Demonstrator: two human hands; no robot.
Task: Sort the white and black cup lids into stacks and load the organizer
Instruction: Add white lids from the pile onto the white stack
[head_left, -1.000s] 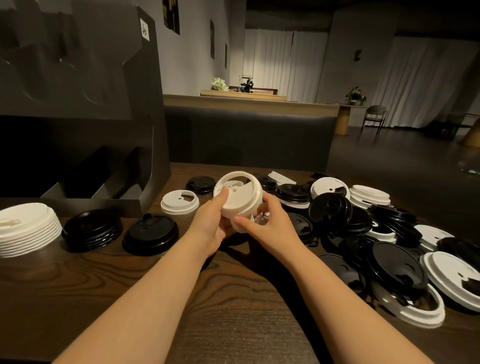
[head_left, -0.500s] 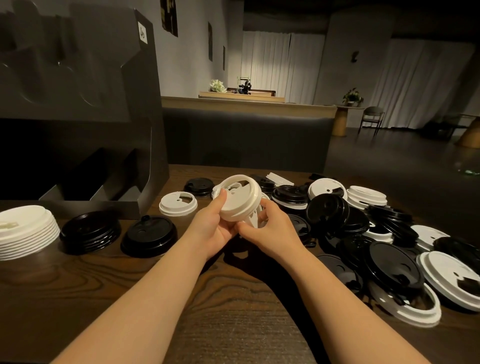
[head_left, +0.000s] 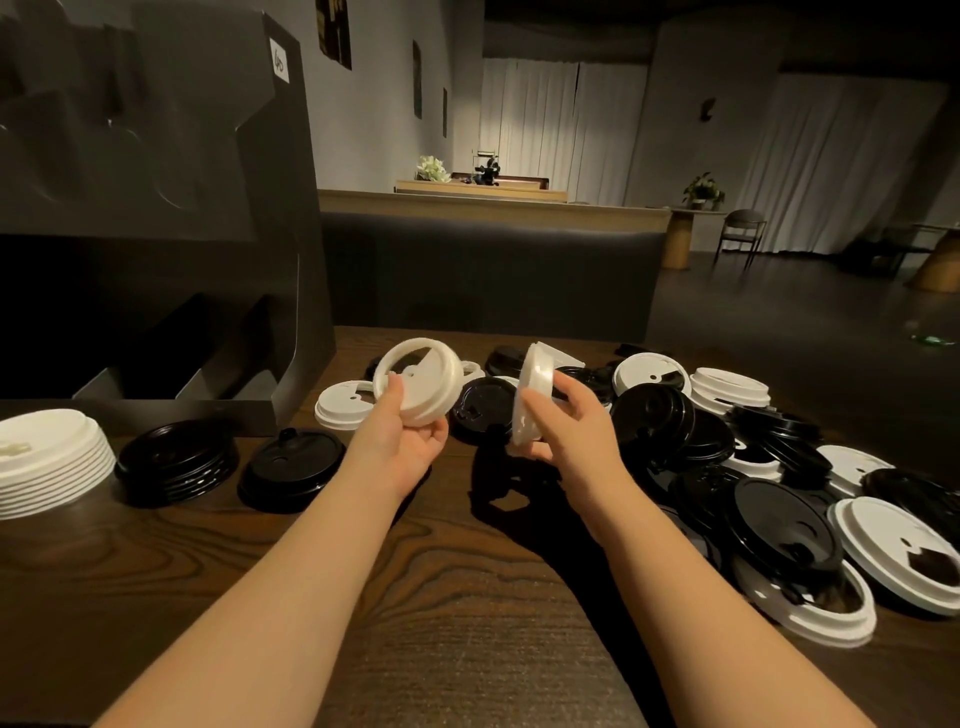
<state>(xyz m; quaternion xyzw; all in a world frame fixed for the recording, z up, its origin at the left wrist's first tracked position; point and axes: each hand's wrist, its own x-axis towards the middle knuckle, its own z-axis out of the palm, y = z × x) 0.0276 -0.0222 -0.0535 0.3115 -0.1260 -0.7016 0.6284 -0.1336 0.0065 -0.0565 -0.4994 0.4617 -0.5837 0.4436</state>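
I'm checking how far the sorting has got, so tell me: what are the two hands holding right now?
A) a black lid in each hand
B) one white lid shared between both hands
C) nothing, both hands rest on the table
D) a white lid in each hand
D: the left hand grips one white lid and the right hand grips a second white lid turned on edge, with a clear gap between them.
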